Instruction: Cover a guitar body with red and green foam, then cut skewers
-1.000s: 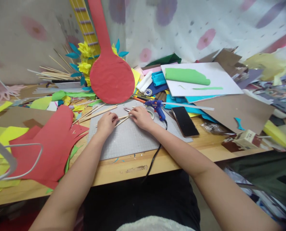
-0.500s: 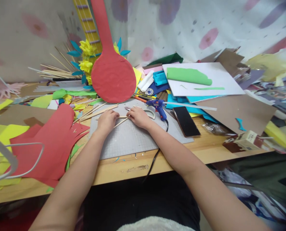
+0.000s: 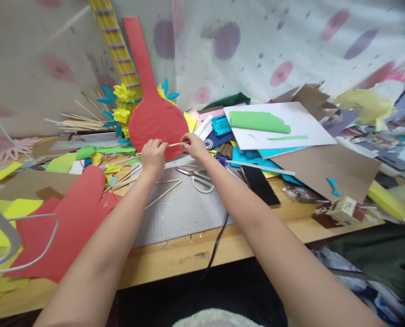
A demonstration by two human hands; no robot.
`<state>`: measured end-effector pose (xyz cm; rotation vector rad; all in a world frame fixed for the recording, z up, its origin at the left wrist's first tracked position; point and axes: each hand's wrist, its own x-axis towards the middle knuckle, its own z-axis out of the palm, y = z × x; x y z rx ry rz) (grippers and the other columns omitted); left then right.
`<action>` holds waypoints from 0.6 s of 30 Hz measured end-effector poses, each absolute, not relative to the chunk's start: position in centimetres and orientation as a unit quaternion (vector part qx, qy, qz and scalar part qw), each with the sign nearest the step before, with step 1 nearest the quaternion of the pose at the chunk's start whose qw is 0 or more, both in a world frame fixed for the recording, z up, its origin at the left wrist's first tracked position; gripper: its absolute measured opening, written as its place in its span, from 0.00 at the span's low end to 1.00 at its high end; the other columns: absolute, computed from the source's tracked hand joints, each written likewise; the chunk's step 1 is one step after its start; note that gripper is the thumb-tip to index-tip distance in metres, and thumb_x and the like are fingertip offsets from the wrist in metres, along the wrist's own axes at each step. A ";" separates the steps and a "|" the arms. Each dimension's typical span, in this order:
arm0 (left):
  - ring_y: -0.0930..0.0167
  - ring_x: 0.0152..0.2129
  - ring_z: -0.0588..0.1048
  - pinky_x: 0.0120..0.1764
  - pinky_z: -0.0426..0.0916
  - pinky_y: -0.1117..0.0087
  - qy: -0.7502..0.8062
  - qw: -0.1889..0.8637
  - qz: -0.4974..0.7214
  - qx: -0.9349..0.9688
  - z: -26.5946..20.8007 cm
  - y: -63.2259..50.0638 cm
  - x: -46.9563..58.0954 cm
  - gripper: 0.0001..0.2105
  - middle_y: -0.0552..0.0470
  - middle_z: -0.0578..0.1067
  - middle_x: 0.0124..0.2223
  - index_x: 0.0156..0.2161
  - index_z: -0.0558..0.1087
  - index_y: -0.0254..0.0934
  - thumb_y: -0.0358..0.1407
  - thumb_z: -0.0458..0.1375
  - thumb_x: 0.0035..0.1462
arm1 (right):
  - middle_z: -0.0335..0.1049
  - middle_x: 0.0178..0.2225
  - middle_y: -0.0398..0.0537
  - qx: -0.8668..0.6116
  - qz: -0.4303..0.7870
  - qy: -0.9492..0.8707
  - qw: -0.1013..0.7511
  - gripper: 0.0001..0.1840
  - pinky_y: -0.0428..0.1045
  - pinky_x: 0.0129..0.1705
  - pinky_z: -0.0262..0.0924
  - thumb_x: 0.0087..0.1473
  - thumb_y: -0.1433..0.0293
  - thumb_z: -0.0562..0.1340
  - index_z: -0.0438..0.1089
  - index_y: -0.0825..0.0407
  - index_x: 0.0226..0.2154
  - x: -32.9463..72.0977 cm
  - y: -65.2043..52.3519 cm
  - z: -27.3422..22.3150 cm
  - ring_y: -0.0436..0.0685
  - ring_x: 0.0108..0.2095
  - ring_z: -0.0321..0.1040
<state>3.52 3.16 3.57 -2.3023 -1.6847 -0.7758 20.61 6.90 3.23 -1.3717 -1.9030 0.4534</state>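
My left hand (image 3: 154, 156) is closed around a thin wooden stick (image 3: 174, 145), and my right hand (image 3: 193, 145) pinches the same stick near its other end. The stick is held level in front of the red paper banjo-shaped cutout (image 3: 158, 116), which leans upright at the back. Whether the stick touches the cutout I cannot tell. Below my hands, scissors (image 3: 202, 180) lie on the grey cutting mat (image 3: 185, 213). Two loose sticks (image 3: 163, 194) rest on the mat to their left. A blue glue gun (image 3: 222, 161) is mostly hidden behind my right forearm.
More sticks (image 3: 124, 179) lie left of the mat beside red paper (image 3: 66, 222). A phone (image 3: 259, 185) sits to the right, near brown cardboard (image 3: 328, 168) and a white board (image 3: 311, 122). A black cord (image 3: 219, 240) hangs over the table's front edge.
Both hands have risen from the mat with a stick between them, up to the red cutout. The scissors and two sticks on the mat are now uncovered. The camera view has tilted up.
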 end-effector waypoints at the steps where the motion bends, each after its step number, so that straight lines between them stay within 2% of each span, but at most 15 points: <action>1: 0.61 0.43 0.67 0.45 0.58 0.61 -0.572 0.087 -0.266 -0.771 3.7 3.7 3.8 0.15 0.44 0.73 0.44 0.43 0.74 0.40 0.34 0.45 0.60 | 0.68 0.33 0.46 -0.539 0.207 -0.722 0.382 0.03 0.47 0.40 0.58 0.50 0.72 0.60 0.68 0.54 0.30 20.8 7.8 3.2 0.52 0.35 0.64; 6: 0.59 0.48 0.65 0.49 0.58 0.58 -0.643 0.070 -0.333 -0.686 2.4 4.2 4.2 0.16 0.40 0.69 0.49 0.48 0.71 0.36 0.34 0.48 0.59 | 0.67 0.28 0.42 -0.553 0.300 -0.654 0.420 0.03 0.46 0.37 0.57 0.47 0.72 0.58 0.67 0.55 0.27 21.0 10.3 2.4 0.50 0.30 0.62; 8: 0.58 0.48 0.66 0.50 0.59 0.57 -0.646 0.055 -0.321 -0.690 1.5 4.0 3.9 0.16 0.39 0.69 0.49 0.48 0.71 0.36 0.35 0.48 0.59 | 0.66 0.27 0.41 -0.548 0.305 -0.657 0.419 0.02 0.46 0.36 0.57 0.46 0.72 0.59 0.66 0.54 0.26 21.0 11.0 2.2 0.49 0.30 0.62; 10: 0.58 0.52 0.64 0.53 0.58 0.57 -0.625 0.051 -0.304 -0.717 0.8 4.0 3.6 0.18 0.39 0.68 0.53 0.52 0.69 0.36 0.34 0.47 0.59 | 0.66 0.27 0.41 -0.546 0.297 -0.664 0.416 0.01 0.46 0.36 0.58 0.46 0.72 0.59 0.66 0.54 0.26 20.9 11.6 2.3 0.49 0.30 0.62; 14: 0.61 0.63 0.50 0.60 0.48 0.57 -0.579 0.054 -0.280 -0.764 0.2 4.5 3.6 0.24 0.43 0.57 0.64 0.61 0.59 0.35 0.33 0.46 0.59 | 0.68 0.28 0.42 -0.551 0.268 -0.676 0.410 0.03 0.47 0.38 0.59 0.47 0.72 0.59 0.68 0.54 0.27 20.7 12.7 2.5 0.50 0.31 0.64; 18: 0.59 0.65 0.39 0.62 0.41 0.52 -0.573 0.048 -0.256 -0.777 0.3 5.2 4.0 0.29 0.39 0.48 0.67 0.64 0.52 0.28 0.35 0.48 0.58 | 0.68 0.34 0.47 -0.548 0.238 -0.690 0.408 0.05 0.48 0.43 0.60 0.49 0.73 0.58 0.70 0.55 0.31 20.4 12.9 2.6 0.51 0.36 0.66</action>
